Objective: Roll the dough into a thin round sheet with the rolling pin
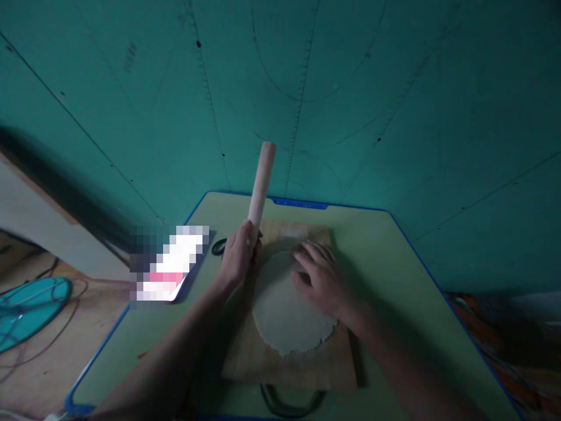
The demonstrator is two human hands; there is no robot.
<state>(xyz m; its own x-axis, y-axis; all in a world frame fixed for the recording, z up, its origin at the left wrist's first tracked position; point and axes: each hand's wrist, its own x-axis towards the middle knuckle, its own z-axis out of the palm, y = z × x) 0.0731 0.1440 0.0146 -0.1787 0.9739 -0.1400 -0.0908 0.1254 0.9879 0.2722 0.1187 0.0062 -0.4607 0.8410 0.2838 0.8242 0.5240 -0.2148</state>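
In my left hand (239, 251) a pale wooden rolling pin (263, 178) is gripped near its lower end, tilted up and away over the board's left edge. A thin, roughly round sheet of rolled dough (289, 310) with a ragged near edge lies on a wooden cutting board (249, 368). Over the dough's upper right part rests my right hand (318, 272), fingers apart and stretched toward the far edge. Whether its fingertips press on the dough or only hover, I cannot tell. My right hand hides that corner of the sheet.
The board sits on a light green table (363, 245) with blue edging. Left of it lie a blurred-out bright screen (179, 263) and a dark ring-shaped object (218, 247). A black handle (293, 406) shows at the near edge. Behind the table rises a green wall (372, 88).
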